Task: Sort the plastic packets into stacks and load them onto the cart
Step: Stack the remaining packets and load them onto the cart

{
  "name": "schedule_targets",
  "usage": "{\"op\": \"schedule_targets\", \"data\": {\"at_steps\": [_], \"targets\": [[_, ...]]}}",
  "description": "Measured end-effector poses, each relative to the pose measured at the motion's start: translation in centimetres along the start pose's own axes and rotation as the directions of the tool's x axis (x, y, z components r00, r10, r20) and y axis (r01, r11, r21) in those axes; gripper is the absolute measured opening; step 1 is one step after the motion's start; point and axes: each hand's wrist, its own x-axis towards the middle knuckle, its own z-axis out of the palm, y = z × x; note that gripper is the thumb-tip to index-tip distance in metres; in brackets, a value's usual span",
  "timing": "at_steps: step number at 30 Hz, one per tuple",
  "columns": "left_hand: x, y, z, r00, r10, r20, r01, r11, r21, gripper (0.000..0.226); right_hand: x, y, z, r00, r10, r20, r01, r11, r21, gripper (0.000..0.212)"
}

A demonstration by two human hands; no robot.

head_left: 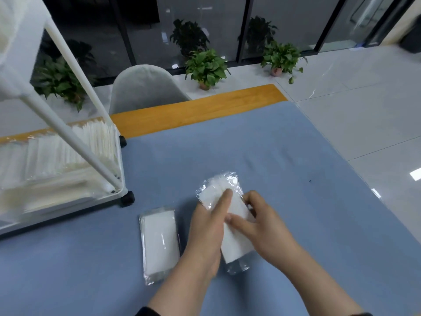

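Note:
A stack of clear plastic packets with white contents [237, 249] sits on the blue cloth in front of me. My left hand [207, 231] holds its left side, index finger lying across the top. My right hand [262, 229] grips its right side, thumb on top and fingers curled over the edge. A second flat stack of packets [159, 242] lies untouched on the cloth just left of my left hand. The white cart [123, 176] stands at the left, its lower shelf filled with several packets standing on edge [91, 142].
The blue cloth [296, 167] covers the table, with a wooden strip [200, 110] at the far edge. A grey chair [145, 87] stands behind it. Potted plants [206, 69] line a glass wall. The cart's slanted white post [75, 142] crosses the left.

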Motion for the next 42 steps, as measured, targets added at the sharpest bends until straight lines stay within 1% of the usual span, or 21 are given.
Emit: {"op": "schedule_targets", "data": {"at_steps": [2, 4, 6, 8, 10, 11, 13, 15, 17, 18, 20, 23, 27, 31, 33, 34, 36, 38, 39, 40, 42], "targets": [[0.3, -0.9, 0.6, 0.999, -0.002, -0.039, 0.000, 0.999, -0.042, 0.015, 0.1, 0.9, -0.7, 1.000, 0.003, 0.029, -0.004, 0.999, 0.044, 0.045], [0.6, -1.4, 1.2, 0.997, 0.019, -0.074, -0.029, 0.990, -0.134, 0.015, -0.1, 1.8, -1.8, 0.998, 0.026, 0.060, -0.034, 0.990, 0.137, 0.062], [0.5, -1.9, 1.9, 0.997, 0.048, -0.057, -0.057, 0.986, -0.160, 0.015, -0.3, 2.6, -2.7, 0.996, 0.007, 0.089, -0.028, 0.972, 0.234, 0.051], [0.5, -2.8, 2.4, 0.993, 0.097, -0.071, -0.104, 0.988, -0.116, 0.022, 0.1, 3.3, -3.5, 0.997, -0.037, 0.074, 0.020, 0.976, 0.215, 0.038], [0.7, -3.5, 2.3, 0.958, 0.201, -0.204, -0.221, 0.972, -0.076, 0.050, 0.9, 3.6, -4.7, 0.987, -0.139, 0.076, 0.137, 0.990, 0.038, 0.035], [1.2, -3.7, 1.7, 0.917, 0.271, -0.292, -0.295, 0.955, -0.041, 0.067, 1.6, 3.8, -5.5, 0.967, -0.239, 0.085, 0.249, 0.958, -0.142, 0.035], [2.2, -3.8, 0.6, 0.812, 0.415, -0.410, -0.427, 0.902, 0.067, 0.081, 2.9, 4.1, -6.8, 0.874, -0.446, 0.195, 0.481, 0.729, -0.487, 0.039], [2.6, -3.9, 0.2, 0.768, 0.538, -0.346, -0.485, 0.843, 0.233, 0.071, 4.0, 4.3, -7.0, 0.800, -0.510, 0.316, 0.585, 0.544, -0.601, 0.041], [2.9, -4.6, 0.8, 0.823, 0.512, -0.246, -0.427, 0.843, 0.327, 0.049, 4.8, 5.2, -6.5, 0.754, -0.547, 0.365, 0.638, 0.477, -0.604, 0.040], [3.1, -5.1, 1.2, 0.846, 0.481, -0.230, -0.392, 0.853, 0.345, 0.035, 5.1, 5.8, -6.3, 0.746, -0.556, 0.368, 0.649, 0.480, -0.591, 0.041], [3.3, -5.7, 1.4, 0.841, 0.474, -0.263, -0.364, 0.853, 0.374, 0.019, 5.5, 7.3, -6.4, 0.764, -0.574, 0.293, 0.630, 0.565, -0.533, 0.046], [3.3, -5.8, 1.4, 0.814, 0.504, -0.289, -0.401, 0.848, 0.348, 0.018, 5.2, 9.3, -6.8, 0.818, -0.561, 0.131, 0.561, 0.725, -0.400, 0.056], [3.7, -6.8, 2.4, 0.851, 0.470, -0.235, -0.361, 0.848, 0.389, 0.028, 4.9, 10.2, -5.8, 0.814, -0.565, 0.134, 0.574, 0.748, -0.333, 0.056], [3.7, -6.4, 2.5, 0.861, 0.451, -0.236, -0.326, 0.845, 0.424, 0.020, 5.1, 9.9, -6.4, 0.838, -0.516, 0.180, 0.542, 0.745, -0.388, 0.033], [2.7, -5.5, 2.3, 0.872, 0.433, -0.228, -0.324, 0.859, 0.396, 0.012, 4.4, 8.8, -6.7, 0.874, -0.473, 0.110, 0.476, 0.789, -0.388, 0.022], [2.1, -5.1, 2.0, 0.858, 0.448, -0.252, -0.339, 0.862, 0.376, 0.020, 3.8, 8.0, -6.6, 0.907, -0.417, 0.056, 0.411, 0.850, -0.329, 0.016], [0.7, -3.7, 1.2, 0.813, 0.454, -0.364, -0.339, 0.878, 0.337, 0.037, 2.5, 6.1, -5.8, 0.970, -0.242, -0.018, 0.241, 0.970, -0.046, 0.015], [-1.2, -2.3, 0.0, 0.839, 0.350, -0.416, -0.259, 0.930, 0.261, 0.052, 1.1, 3.8, -3.9, 0.995, -0.091, 0.038, 0.079, 0.966, 0.245, 0.014], [-2.1, -1.6, -0.5, 0.881, 0.282, -0.379, -0.204, 0.951, 0.232, 0.051, 0.4, 2.7, -2.7, 0.994, -0.052, 0.095, 0.017, 0.941, 0.337, 0.017], [-3.0, -1.0, -1.1, 0.919, 0.224, -0.325, -0.158, 0.963, 0.217, 0.042, -0.2, 1.8, -1.3, 0.987, -0.025, 0.156, -0.041, 0.915, 0.402, 0.019], [-4.4, 0.4, -2.8, 0.944, 0.153, -0.292, -0.093, 0.974, 0.208, 0.016, -1.3, 0.3, 1.8, 0.971, 0.020, 0.237, -0.121, 0.900, 0.419, 0.015]]}}
